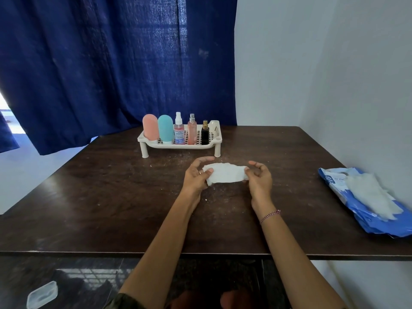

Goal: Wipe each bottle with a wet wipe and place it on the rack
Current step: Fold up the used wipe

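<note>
A cream rack stands at the back of the dark table. Several bottles stand upright in it: a pink squeeze bottle, a teal squeeze bottle, a clear spray bottle with a white top, a pink spray bottle and a small black bottle with a gold cap. In front of the rack, my left hand and my right hand each pinch one end of a white wet wipe, stretched between them just above the tabletop.
A blue wet-wipe pack lies at the table's right edge with a wipe sticking out. A blue curtain hangs behind, a white wall to the right. White crumbs dot the table. A clear plastic lid lies on the floor.
</note>
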{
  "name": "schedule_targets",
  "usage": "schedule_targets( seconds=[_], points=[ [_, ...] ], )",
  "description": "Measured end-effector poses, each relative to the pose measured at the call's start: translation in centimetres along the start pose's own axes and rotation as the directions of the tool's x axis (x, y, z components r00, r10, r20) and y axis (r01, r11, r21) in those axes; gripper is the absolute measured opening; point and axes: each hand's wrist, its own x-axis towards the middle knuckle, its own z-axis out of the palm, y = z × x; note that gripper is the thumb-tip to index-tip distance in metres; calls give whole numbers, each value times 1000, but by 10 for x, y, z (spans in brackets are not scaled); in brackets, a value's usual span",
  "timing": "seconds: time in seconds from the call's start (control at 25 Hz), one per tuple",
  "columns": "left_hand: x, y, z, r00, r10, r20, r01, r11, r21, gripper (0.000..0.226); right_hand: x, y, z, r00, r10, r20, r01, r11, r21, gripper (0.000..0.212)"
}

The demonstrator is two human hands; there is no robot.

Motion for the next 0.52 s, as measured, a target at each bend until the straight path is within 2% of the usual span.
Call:
schedule_targets(
  seconds=[0.08,0.12,0.24,0.32,0.4,0.44,0.52],
  points=[
    [-2,-2,2,997,-8,80,10,1000,-29,34,-5,-3,-2,977,-212,8,209,955,-212,30],
    [-1,-4,2,994,-12,112,15,1000,-23,35,-8,-5,-2,940,-336,56,336,889,-312,32],
    [3,-9,2,992,-29,124,31,999,-15,38,-14,-3,5,741,-606,289,662,584,-470,40],
    [3,-7,2,994,-51,92,55,998,-42,38,-17,-1,8,634,-642,430,767,453,-454,44],
    [0,-1,3,995,-57,80,64,994,-89,34,-21,0,10,553,-625,551,833,398,-385,46],
    [-3,3,4,995,-55,84,65,990,-122,32,-23,0,11,520,-605,603,853,391,-345,45],
    [-5,7,3,993,-68,97,90,967,-239,30,-27,0,11,507,-545,668,853,431,-296,42]
  ],
)
